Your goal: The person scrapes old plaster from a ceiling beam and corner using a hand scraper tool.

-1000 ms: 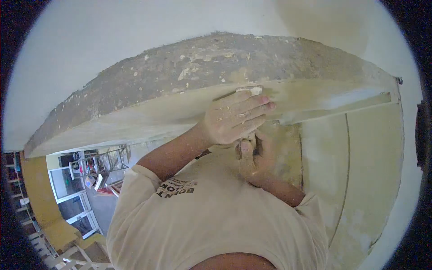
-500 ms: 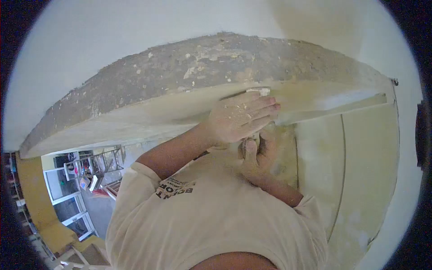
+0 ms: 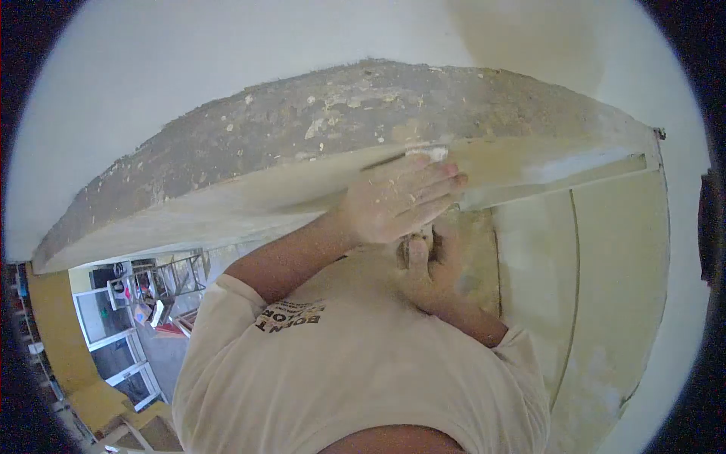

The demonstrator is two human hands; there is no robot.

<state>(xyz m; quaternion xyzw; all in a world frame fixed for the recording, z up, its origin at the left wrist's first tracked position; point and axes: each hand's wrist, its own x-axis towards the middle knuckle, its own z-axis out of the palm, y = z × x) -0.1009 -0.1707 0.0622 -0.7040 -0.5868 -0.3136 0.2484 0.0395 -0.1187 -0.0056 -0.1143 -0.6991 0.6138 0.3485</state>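
Some even pressure should serve us well, our left hand [image 3: 404,198] spread flat over the pale block [image 3: 428,153], fingers straight, by the edge of the rough beam [image 3: 363,102], our right hand [image 3: 432,272] clamped on what looks like its lower end.

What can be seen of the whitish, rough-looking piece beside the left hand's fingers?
The whitish, rough-looking piece shows as a short strip, seemingly coated in pale residue. It appears just below the mottled grey band; the flat left hand covers its lower side and seems to touch it. Its full shape and material cannot be told.
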